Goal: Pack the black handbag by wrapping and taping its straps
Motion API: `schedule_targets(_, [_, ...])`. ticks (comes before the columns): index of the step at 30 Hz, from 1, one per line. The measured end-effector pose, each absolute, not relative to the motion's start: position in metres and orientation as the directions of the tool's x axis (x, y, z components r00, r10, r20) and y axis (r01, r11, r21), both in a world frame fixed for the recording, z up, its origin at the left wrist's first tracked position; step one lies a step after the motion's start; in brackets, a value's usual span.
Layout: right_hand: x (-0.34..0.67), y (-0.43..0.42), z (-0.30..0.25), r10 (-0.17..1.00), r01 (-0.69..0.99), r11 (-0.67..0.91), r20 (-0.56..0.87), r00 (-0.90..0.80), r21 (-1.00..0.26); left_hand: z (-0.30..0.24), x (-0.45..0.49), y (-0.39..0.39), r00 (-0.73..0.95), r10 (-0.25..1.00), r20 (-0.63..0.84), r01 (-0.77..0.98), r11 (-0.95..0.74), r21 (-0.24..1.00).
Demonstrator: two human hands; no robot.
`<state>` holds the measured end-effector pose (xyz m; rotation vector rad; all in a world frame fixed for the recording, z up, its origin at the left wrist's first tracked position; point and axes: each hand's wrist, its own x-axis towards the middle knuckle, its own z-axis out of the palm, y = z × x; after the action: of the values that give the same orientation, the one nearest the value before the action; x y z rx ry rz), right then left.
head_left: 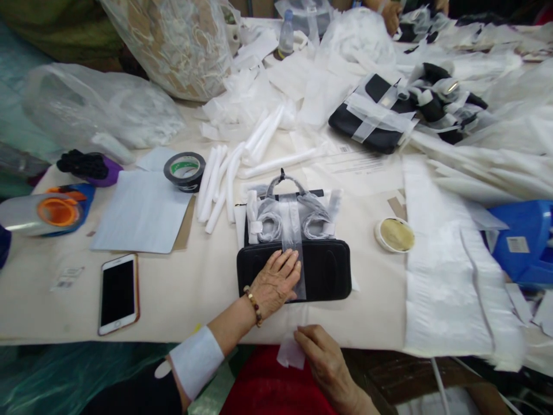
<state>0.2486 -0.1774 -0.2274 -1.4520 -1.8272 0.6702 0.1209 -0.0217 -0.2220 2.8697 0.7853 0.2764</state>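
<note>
A black handbag (328,271) lies in front of me, its handle and straps wrapped in clear plastic. Down its middle runs a translucent wrapping strip (291,216). My left hand (276,282), with a beaded bracelet at the wrist, rests flat on the bag and the strip, fingers stretched out. Below the bag, at the table's front edge, my right hand (322,360) pinches a thin translucent sheet (291,353) between thumb and fingers. Whether this sheet joins the strip on the bag is hard to see.
Left are a phone (118,294), tape roll (185,171), tape dispenser (56,213) and white foam tubes (220,184). A small round tub (394,234), white sheets (444,288) and a blue bin (525,242) stand right. Another wrapped black bag (375,129) lies behind; a co-worker's hand (391,17) shows beyond.
</note>
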Motion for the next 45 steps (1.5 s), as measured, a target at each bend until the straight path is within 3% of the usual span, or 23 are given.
schedule_targets(7, [0.237,-0.179,-0.221,0.981,0.492,0.180,0.189,-0.033,-0.852,-0.220,0.121,-0.019,0.856,0.507,0.095,0.484,-0.853,0.192])
schedule_targets(18, [0.235,-0.186,-0.213,0.984,0.456,0.171,0.175,-0.034,-0.874,-0.221,0.123,-0.015,0.862,0.496,0.107,0.480,-0.865,0.146])
schedule_targets(29, [0.248,-0.169,-0.190,0.943,0.585,0.329,0.224,-0.247,-0.741,-0.221,0.122,-0.021,0.870,0.490,0.044,0.485,-0.869,0.096])
schedule_targets(37, [0.271,-0.104,-0.172,0.875,0.647,0.482,0.366,-0.318,-0.590,-0.226,0.117,-0.036,0.851,0.505,0.145,0.500,-0.863,0.075])
schedule_targets(40, [0.277,-0.076,-0.176,0.865,0.644,0.498,0.382,-0.325,-0.580,-0.226,0.115,-0.040,0.832,0.518,0.200,0.507,-0.856,0.103])
schedule_targets(45, [0.289,-0.043,-0.190,0.890,0.647,0.455,0.290,-0.352,-0.612,-0.235,0.110,-0.052,0.777,0.549,0.307,0.501,-0.836,0.225])
